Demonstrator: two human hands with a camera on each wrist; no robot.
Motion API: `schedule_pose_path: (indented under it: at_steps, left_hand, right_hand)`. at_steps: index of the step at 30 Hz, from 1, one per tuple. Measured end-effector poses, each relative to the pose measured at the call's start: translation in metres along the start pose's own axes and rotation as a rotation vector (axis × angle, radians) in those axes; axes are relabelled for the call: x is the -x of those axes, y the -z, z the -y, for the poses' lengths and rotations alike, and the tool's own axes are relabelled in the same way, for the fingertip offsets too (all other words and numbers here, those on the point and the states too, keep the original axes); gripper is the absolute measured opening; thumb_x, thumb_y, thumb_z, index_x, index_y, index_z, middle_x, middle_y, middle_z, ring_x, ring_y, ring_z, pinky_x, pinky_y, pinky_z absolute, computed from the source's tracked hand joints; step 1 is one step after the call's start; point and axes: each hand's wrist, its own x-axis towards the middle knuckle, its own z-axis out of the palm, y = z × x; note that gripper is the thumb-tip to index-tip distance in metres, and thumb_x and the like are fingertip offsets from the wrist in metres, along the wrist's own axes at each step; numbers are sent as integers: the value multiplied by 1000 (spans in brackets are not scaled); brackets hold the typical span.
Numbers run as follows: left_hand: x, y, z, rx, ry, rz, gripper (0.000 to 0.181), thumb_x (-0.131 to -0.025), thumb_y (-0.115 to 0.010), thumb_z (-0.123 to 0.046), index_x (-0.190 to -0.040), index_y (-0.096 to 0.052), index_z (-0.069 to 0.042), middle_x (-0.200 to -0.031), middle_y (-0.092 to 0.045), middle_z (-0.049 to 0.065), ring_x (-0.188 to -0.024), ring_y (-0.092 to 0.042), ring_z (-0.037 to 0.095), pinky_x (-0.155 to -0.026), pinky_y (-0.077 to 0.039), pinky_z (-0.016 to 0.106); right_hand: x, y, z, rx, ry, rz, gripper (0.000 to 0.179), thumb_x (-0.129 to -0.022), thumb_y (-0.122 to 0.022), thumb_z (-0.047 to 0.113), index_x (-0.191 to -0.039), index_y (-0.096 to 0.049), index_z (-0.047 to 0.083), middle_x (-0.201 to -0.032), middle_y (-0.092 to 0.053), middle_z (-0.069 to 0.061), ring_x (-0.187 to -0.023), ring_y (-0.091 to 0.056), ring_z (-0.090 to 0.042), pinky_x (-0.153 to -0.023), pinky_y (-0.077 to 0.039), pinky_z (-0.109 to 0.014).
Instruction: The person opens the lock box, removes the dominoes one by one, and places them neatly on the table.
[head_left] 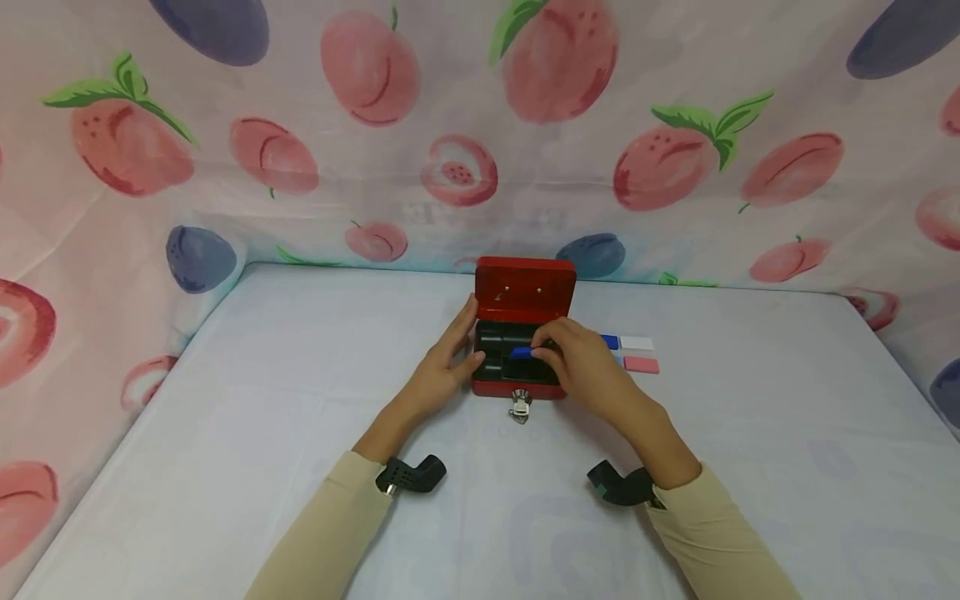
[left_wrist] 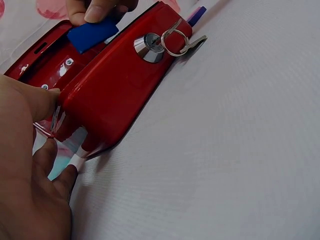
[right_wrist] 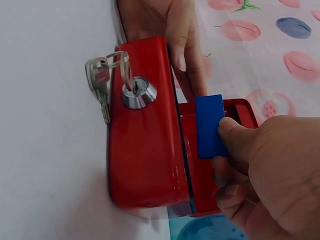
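Note:
A small red metal cash box (head_left: pixel 497 388) stands with its lid (head_left: pixel 525 287) raised and a black tray (head_left: pixel 491 337) inside. Keys on a ring (right_wrist: pixel 100 82) hang from the lock (right_wrist: pixel 139 94) on its front. My left hand (head_left: pixel 438 371) rests against the box's left side, fingers extended toward the lid and thumb at the rim. Over the tray, my right hand (head_left: pixel 588 367) pinches a flat blue rectangular block (right_wrist: pixel 210 127) between thumb and fingers. The right hand hides part of the box's right side.
To the right of the box lie several flat blocks, among them a white block (head_left: pixel 637 342), a pink block (head_left: pixel 642 365) and a blue block (head_left: pixel 611 342). A white cloth covers the table (head_left: pixel 225 433). A fruit-printed curtain (head_left: pixel 375 167) hangs close behind the box.

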Motion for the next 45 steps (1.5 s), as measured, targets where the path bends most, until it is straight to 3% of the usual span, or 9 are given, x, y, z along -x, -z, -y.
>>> schedule_pose_path:
  at_steps: [6,24,31,45]
  left_hand:
    - [3,5,-31,10,33,19,69,-96,-53,-1,-151,-13,2,-158,-8,16,-144,-13,28,-113,-22,42]
    - [5,5,-33,19,18,19,67,-96,-52,0,-151,-13,2,-158,-8,16,-144,-14,28,-113,-22,43]
    - [6,5,-33,20,16,19,68,-96,-53,-1,-151,-13,2,-158,-8,16,-144,-13,28,-113,-22,43]
    - [6,5,-34,0,32,19,69,-96,-53,-1,-152,-13,0,-159,-8,14,-144,-14,28,-113,-22,43]
  right_hand:
    - [1,3,-1,3,-8,-2,12,-91,-65,11,-100,-57,9,-90,-63,-8,-82,-60,-24,-80,-56,-40]
    - [3,-3,-11,-30,46,17,21,-87,-69,2,-106,-63,9,-101,-65,-6,-90,-61,-22,-82,-54,-38]
    - [4,-5,-15,-78,103,-53,24,-84,-72,1,-104,-65,11,-96,-64,-3,-78,-56,-17,-70,-54,-31]
    - [10,13,-16,-96,171,-150,27,-82,-73,-3,-105,-66,9,-101,-66,-4,-79,-59,-15,-67,-55,-30]
